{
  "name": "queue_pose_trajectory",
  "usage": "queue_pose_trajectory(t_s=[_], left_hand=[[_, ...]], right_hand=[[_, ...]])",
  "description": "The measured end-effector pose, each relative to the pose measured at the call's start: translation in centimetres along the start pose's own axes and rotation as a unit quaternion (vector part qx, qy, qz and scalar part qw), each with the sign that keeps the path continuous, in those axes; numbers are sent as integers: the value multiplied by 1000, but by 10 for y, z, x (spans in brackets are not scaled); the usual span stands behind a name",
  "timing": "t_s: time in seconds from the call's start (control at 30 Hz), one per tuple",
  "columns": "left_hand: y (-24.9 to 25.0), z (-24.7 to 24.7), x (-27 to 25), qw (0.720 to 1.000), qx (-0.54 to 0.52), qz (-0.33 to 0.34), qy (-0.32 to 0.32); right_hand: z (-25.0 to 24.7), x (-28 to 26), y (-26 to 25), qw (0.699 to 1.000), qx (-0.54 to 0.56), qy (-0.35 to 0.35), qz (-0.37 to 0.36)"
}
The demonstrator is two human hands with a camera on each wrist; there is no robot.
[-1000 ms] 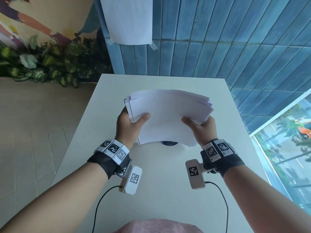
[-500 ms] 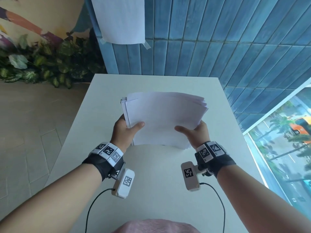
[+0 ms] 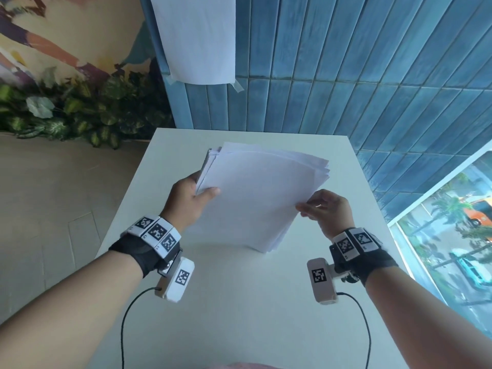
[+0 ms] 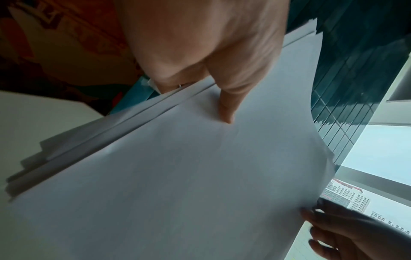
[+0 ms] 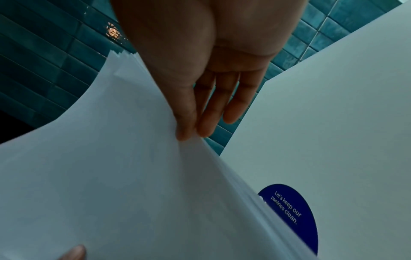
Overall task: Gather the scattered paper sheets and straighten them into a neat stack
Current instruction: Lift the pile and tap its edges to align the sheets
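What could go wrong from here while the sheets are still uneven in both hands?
1. The right hand only pinches the near sheets at one edge of the paper stack, so the back sheets could slip out.
2. The edges by the left hand are stepped; tapping now may crease corners.
3. The stack stands tilted on the table and bows, so it could fan out.
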State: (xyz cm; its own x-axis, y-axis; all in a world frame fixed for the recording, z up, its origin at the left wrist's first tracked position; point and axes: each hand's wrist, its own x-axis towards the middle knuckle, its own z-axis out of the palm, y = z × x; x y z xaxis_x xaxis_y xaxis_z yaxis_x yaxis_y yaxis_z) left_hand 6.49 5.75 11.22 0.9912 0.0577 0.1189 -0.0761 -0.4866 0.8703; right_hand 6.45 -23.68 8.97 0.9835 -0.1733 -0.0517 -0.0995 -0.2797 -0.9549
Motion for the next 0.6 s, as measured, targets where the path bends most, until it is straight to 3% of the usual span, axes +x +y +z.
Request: queue_pose_trajectory(t_s=[0.13,0.27,0.4,0.5,0.6], left_hand=[[14,-19,15,994,100,42,-27],[37,-27,25,962,249,77,-86],[61,-17,29,916,358,99,-152],[73,-5,32,877,424,114,-192],[82,10,32,844,471,130,-221]], right_hand=[[3,1,-2,999,-5,43,-1],[11,-3,-17,995,-34,75,-63],[20,-3,-47,979,-97,-9,-177],[25,1,-55,973,-122,-105,-165],[24,2,-41,983,-108,-95,-112]])
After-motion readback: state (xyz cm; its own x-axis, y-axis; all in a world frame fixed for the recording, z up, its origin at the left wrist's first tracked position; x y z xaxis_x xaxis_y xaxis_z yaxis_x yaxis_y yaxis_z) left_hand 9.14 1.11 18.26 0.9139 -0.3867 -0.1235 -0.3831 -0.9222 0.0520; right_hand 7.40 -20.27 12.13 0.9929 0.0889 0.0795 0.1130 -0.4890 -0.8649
